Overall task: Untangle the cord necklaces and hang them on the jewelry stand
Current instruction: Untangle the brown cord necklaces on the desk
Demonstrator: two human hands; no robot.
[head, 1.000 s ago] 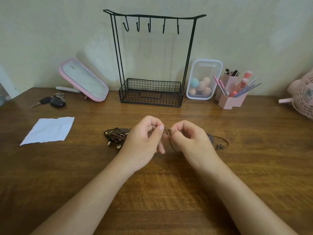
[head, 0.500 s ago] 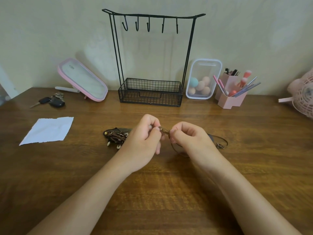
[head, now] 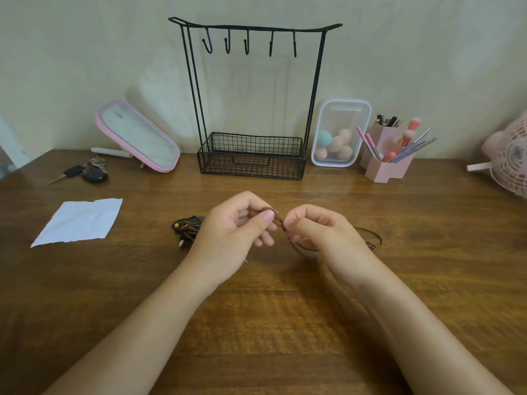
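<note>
I count one stand (head: 253, 27), five hooks (head: 246, 47), left hand (head: 231, 238) and right hand (head: 322, 232) each pinching the cord (head: 273, 213) before it, cord running left-right, cord count unclear

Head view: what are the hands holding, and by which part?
The left hand and right hand both pinch the cord, close together, on its raised stretch.

On the table (head: 433, 223) I see a white paper sheet (head: 78, 222) at left, keys (head: 85, 173) behind it, a tilted pink mirror (head: 139, 138), a sponge box (head: 340, 132), a brush holder (head: 387, 163) and a pink fan (head: 510, 161).
</note>
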